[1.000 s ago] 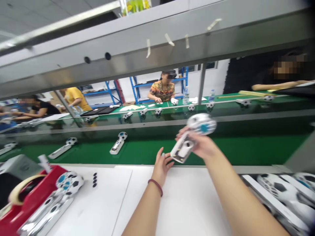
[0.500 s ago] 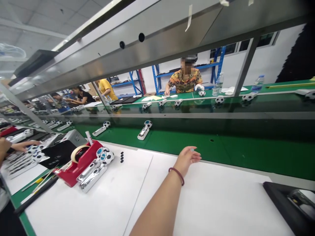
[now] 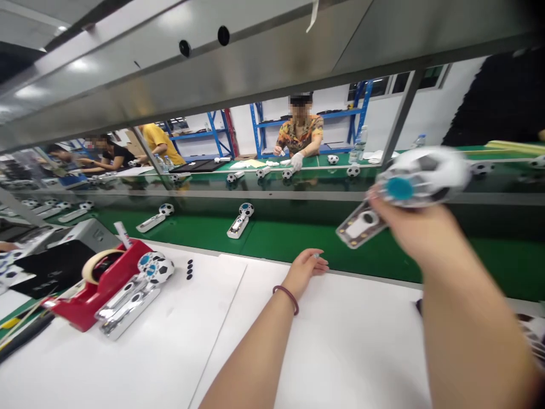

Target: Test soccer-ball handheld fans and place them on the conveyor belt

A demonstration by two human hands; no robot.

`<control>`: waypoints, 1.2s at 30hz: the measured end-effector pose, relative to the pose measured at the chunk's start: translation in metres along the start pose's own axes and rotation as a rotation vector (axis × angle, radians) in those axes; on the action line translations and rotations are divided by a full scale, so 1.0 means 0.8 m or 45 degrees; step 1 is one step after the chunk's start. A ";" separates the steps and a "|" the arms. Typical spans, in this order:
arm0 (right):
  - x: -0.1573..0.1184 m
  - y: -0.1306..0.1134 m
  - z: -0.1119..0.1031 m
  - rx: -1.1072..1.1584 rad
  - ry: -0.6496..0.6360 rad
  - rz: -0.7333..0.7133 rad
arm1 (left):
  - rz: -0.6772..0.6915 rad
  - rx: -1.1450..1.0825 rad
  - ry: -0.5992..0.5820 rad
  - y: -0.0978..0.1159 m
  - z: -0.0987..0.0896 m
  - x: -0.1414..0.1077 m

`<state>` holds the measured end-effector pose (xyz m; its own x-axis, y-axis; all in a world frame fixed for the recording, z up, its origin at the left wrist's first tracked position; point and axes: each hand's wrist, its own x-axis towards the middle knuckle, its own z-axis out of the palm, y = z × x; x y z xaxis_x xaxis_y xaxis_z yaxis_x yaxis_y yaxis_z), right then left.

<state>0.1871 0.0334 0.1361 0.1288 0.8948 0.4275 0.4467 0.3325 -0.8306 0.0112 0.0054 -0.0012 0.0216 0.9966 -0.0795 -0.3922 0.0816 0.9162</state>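
My left hand, with a dark red band at the wrist, rests at the back edge of the white work surface. Its fingers are apart and nothing is in them. Raised over the green belt on the right, my right hand grips a football-headed device. The device has a round black-and-white head with a blue disc and an open handle showing inner parts; its head is blurred by motion. Two similar devices lie on the white surface beside a red tape dispenser.
Several football-headed devices, one of them mid-belt, lie along the green belt. Black oval pads sit right of the dispenser. A metal beam crosses overhead. Across the line, a person in a patterned shirt handles devices.
My right hand has come into view from the right, holding a device. My left hand stays at the edge of the surface. The view has shifted to the right.
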 end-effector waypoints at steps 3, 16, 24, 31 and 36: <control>0.009 0.033 0.039 -0.401 -0.168 0.297 | -0.012 0.090 -0.011 0.001 0.000 -0.001; 0.019 0.055 0.053 0.102 -0.001 0.238 | 0.018 0.244 -0.052 -0.007 -0.005 0.005; -0.023 0.075 0.125 0.363 -0.447 0.166 | 0.383 0.725 0.096 0.003 -0.006 0.002; -0.058 0.128 0.170 0.484 -0.411 0.238 | 0.800 1.600 0.711 0.053 -0.071 0.033; -0.065 0.117 0.170 0.480 -0.391 0.210 | 0.213 1.776 0.946 0.092 -0.140 0.070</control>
<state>0.1016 0.0586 -0.0124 -0.1207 0.9719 0.2022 0.0844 0.2130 -0.9734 -0.1195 0.0661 0.0179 -0.5322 0.8019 0.2716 0.7795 0.3390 0.5267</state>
